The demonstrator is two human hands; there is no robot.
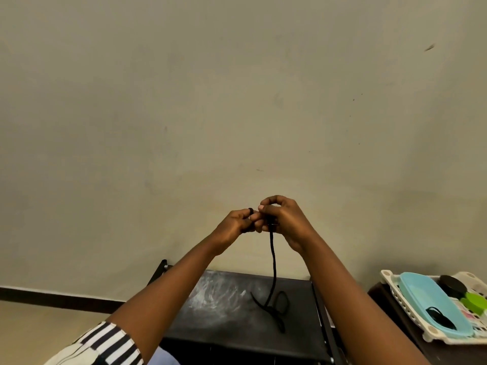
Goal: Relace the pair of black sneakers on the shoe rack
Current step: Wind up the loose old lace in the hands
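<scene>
Both hands are raised in front of the bare wall [237, 101], meeting at the top end of a black shoelace [273, 262]. The left hand [234, 223] has its fingers [246, 213] curled, with a dark turn of lace showing round one of them. The right hand [284, 219], touching it, pinches the same end between curled fingers [271, 200] and thumb. From that pinch the lace hangs almost straight down, its long axis near vertical. Its lower part lies in a loose tangle on the dark top shelf of the shoe rack [224, 299], directly below the hands and between the forearms. No sneaker shows in this view, so the eyelets the lace must reach lie somewhere below or out of frame. The right hand sits nearer the hanging run and looks better placed to feed it down. Off to the right, well apart, a white basket [387, 275] carries a pale blue lid [432, 304] with a small black cord on it.
</scene>
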